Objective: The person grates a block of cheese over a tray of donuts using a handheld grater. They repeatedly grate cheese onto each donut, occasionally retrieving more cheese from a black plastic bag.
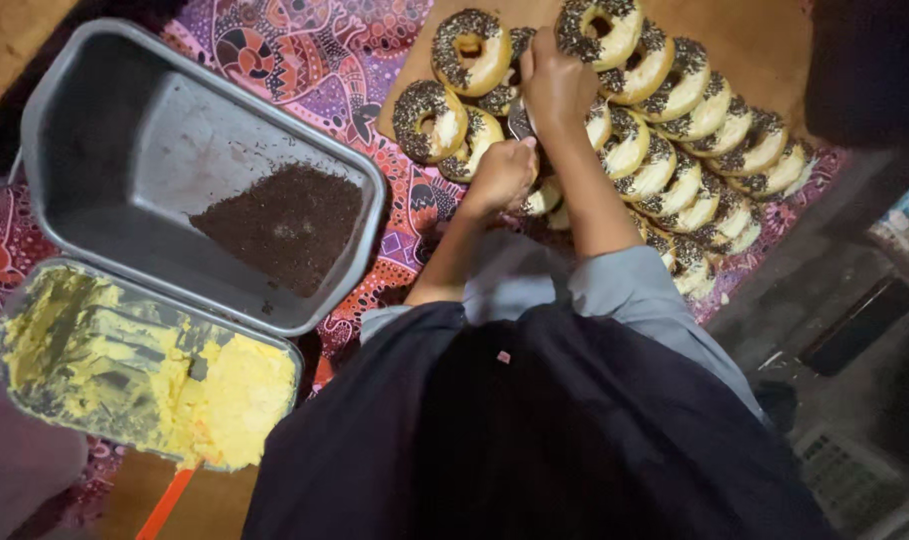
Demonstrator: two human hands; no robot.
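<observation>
Far left of the fingers: grey metal tray of dark sprinkles [224, 190] above yellow-cream tub [144, 370] | left hand [501, 175] clenched, grasp unclear | right hand [557, 85] curled among sprinkle-topped ring doughnuts [674, 150], grasp unclear

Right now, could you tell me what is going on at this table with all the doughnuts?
A person in grey sleeves leans over rows of ring doughnuts coated with cream and dark chocolate sprinkles on a brown board. The right hand and left hand are both down among the doughnuts at the middle of the pile; what they grip is hidden. Beside them sit a grey metal tray of dark sprinkles and a clear tub of yellow cream, on a patterned purple cloth.
</observation>
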